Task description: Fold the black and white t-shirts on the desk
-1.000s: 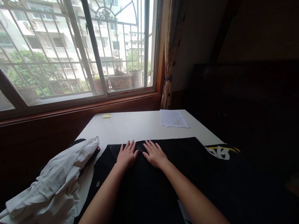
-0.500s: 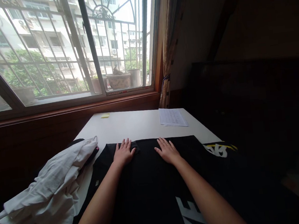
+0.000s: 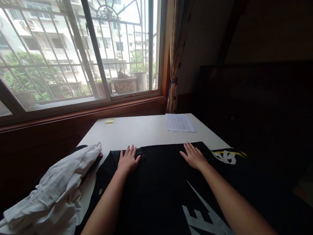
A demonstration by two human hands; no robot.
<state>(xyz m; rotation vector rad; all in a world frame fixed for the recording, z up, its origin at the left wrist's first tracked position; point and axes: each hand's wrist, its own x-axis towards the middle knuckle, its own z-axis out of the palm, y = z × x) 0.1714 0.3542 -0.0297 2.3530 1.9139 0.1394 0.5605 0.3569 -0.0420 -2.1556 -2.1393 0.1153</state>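
Note:
A black T-shirt with grey printed lettering (image 3: 158, 191) lies spread over the near part of a white table (image 3: 136, 134). My left hand (image 3: 129, 160) rests flat on its far left part, fingers spread and pointing away from me. Flat on the cloth near the far right part is my right hand (image 3: 193, 156), its fingers also apart. Neither hand grips the fabric. White lettering and a yellow stripe show on the black cloth at the right edge. My forearms cover parts of the shirt, and its near end runs out of view.
Crumpled light grey clothing (image 3: 55, 190) lies at the table's left edge, with dark cloth under it. Printed paper sheets (image 3: 179, 123) and a yellow sticky note (image 3: 109, 121) lie at the far end. Beyond are a barred window (image 3: 122, 54) and a tied curtain (image 3: 174, 82).
My right hand has slid to the right across the black shirt, uncovering more of the grey print. My left hand has stayed in place.

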